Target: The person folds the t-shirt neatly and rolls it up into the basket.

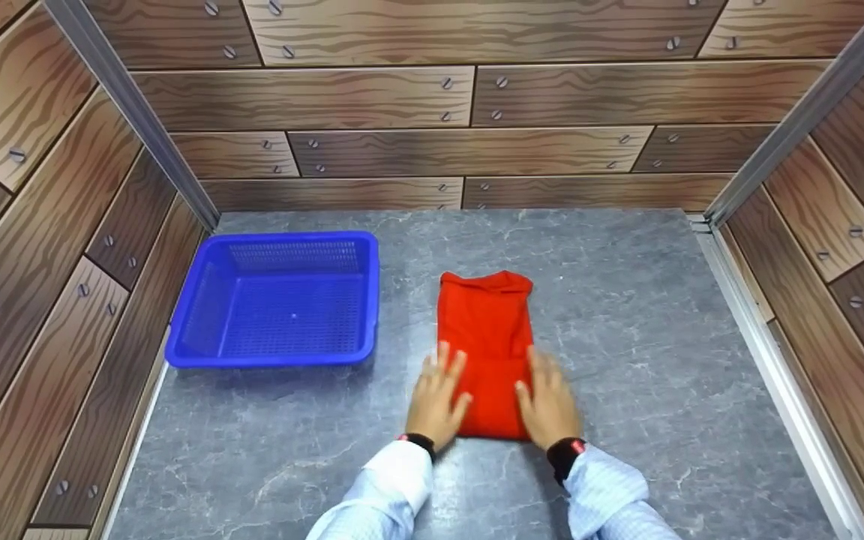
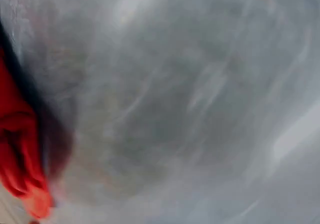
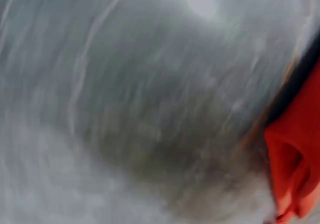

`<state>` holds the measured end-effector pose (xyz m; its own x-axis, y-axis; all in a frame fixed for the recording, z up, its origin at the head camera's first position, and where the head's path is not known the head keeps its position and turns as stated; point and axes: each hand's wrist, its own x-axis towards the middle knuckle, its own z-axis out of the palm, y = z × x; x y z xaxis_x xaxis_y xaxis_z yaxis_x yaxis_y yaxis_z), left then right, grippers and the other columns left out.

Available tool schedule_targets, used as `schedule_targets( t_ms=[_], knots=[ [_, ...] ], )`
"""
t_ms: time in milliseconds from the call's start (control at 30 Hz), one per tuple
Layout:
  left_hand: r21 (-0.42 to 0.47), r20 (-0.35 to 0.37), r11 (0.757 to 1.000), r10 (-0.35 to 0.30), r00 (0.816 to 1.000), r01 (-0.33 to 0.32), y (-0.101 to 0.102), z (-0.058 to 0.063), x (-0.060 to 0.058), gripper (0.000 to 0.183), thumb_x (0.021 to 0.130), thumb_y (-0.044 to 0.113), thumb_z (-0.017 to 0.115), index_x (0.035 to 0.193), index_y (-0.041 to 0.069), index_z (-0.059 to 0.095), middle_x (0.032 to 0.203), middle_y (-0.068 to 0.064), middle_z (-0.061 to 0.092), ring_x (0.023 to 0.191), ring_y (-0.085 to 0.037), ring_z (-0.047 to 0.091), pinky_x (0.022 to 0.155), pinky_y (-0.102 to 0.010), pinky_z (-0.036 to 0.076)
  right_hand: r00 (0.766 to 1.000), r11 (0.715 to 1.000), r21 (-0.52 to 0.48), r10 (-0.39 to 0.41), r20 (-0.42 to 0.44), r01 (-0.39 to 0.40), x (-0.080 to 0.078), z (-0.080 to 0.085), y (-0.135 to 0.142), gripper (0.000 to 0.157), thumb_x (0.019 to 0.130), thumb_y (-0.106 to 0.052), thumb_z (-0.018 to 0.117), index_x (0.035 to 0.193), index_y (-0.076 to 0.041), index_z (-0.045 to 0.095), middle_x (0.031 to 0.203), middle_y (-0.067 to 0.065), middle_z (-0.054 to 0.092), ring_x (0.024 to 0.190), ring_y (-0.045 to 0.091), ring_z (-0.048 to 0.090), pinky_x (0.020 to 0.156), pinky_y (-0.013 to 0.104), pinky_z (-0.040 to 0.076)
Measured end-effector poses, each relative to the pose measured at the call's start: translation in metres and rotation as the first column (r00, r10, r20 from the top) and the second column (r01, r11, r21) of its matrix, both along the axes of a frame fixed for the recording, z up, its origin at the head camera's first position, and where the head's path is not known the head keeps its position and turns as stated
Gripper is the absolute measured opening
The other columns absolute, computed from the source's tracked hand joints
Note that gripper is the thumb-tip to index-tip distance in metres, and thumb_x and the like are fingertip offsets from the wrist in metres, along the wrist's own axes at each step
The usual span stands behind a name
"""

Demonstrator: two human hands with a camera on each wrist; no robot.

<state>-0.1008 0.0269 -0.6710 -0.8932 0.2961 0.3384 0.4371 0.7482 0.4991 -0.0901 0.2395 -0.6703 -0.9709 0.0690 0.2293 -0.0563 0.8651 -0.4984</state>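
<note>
A folded red cloth [image 1: 486, 322] lies lengthwise on the grey tabletop, its far edge uneven and bunched. My left hand [image 1: 436, 401] is at the near left edge of the cloth, fingers spread and stretched forward. On the opposite edge, my right hand [image 1: 550, 401] has its fingers extended and its thumb over the fabric. Both hands are slightly blurred, and neither grips the cloth. Folded layers of the red cloth [image 2: 20, 149] show at the left of the left wrist view. In the right wrist view the red cloth [image 3: 295, 149] appears at the right border.
A blue plastic basket [image 1: 181, 341] with perforated sides stands on the left of the grey tabletop [image 1: 627, 315]. Wood-patterned panels [image 1: 432, 97] wall in the back and both sides, with metal rails [image 1: 777, 382] along the corners and right edge.
</note>
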Motion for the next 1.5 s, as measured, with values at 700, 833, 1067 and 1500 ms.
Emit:
schedule_targets(
  t_ms=[700, 833, 1067, 1500],
  knots=[
    [-0.504, 0.051, 0.862, -0.036, 0.998, 0.057, 0.003, -0.038, 0.010, 0.070, 0.094, 0.069, 0.028, 0.154, 0.032, 0.031, 0.162, 0.005, 0.027, 0.148, -0.028, 0.030, 0.114, -0.049, 0.035, 0.970, 0.950, 0.213, 0.202, 0.134, -0.227, 0.017, -0.037, -0.022, 0.060, 0.097, -0.047, 0.049, 0.151, -0.023, 0.038, 0.161, 0.007, 0.030, 0.147, 0.042, 0.025, 0.112, 0.069, 0.020],
    [-0.479, 0.085, 0.874, -0.044, 0.995, 0.080, 0.001, -0.034, 0.007, 0.071, 0.094, 0.068, 0.029, 0.154, 0.031, 0.029, 0.162, 0.004, 0.027, 0.148, -0.029, 0.029, 0.114, -0.050, 0.035, 0.965, 0.954, 0.188, 0.202, 0.164, -0.232, 0.014, -0.034, -0.022, 0.061, 0.097, -0.048, 0.048, 0.152, -0.024, 0.037, 0.161, 0.006, 0.029, 0.148, 0.041, 0.023, 0.112, 0.070, 0.021],
    [-0.075, 0.158, 0.997, 0.028, 0.987, -0.016, -0.004, -0.010, -0.007, 0.070, 0.096, 0.040, 0.053, 0.151, 0.002, 0.034, 0.157, -0.022, 0.031, 0.143, -0.044, 0.031, 0.115, -0.053, 0.032, 0.972, 0.977, -0.009, 0.214, 0.100, -0.214, 0.001, -0.017, -0.013, 0.058, 0.097, -0.033, 0.055, 0.149, -0.011, 0.040, 0.158, 0.017, 0.031, 0.144, 0.046, 0.028, 0.111, 0.067, 0.026],
    [0.405, 0.594, 0.786, 0.163, 0.788, -0.468, 0.000, 0.016, 0.003, 0.043, 0.087, 0.002, 0.066, 0.125, -0.010, 0.048, 0.109, -0.026, 0.066, 0.098, -0.037, 0.065, 0.088, -0.045, 0.052, 0.868, 0.719, -0.583, -0.059, 0.493, 0.380, -0.007, 0.027, 0.022, 0.066, 0.093, -0.012, 0.057, 0.145, 0.011, 0.023, 0.113, 0.030, 0.060, 0.068, 0.013, 0.056, 0.056, 0.023, 0.046]
  ],
)
